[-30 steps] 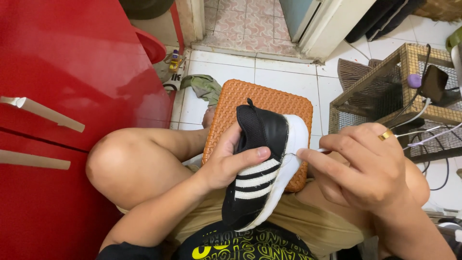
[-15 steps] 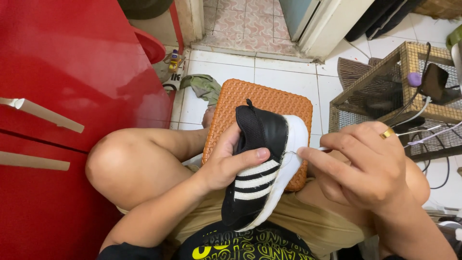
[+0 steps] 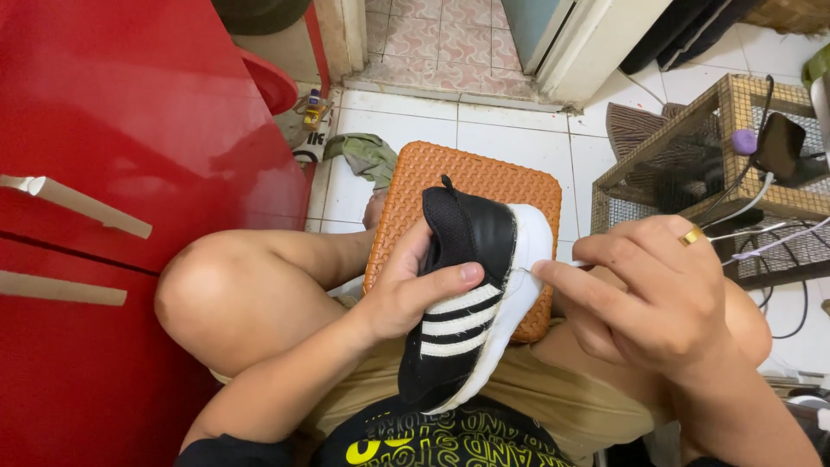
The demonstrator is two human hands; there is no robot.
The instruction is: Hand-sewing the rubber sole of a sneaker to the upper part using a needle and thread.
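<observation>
My left hand point(image 3: 413, 290) grips a small black shoe point(image 3: 462, 298) with white side stripes and a white sole, held over my lap with the heel pointing away from me. The thumb lies across the stripes. My right hand point(image 3: 657, 294), wearing a gold ring, pinches something thin and white point(image 3: 577, 264) against the white sole edge near the heel. What that thin item is cannot be made out.
An orange woven stool point(image 3: 471, 182) stands under the shoe on the white tiled floor. A red fridge point(image 3: 112, 173) fills the left side. A wire cage point(image 3: 726, 156) with a phone and cables is at the right. A green rag point(image 3: 367, 156) lies on the tiles.
My right hand has shifted slightly left along the sole edge. The shoe and left hand stay put.
</observation>
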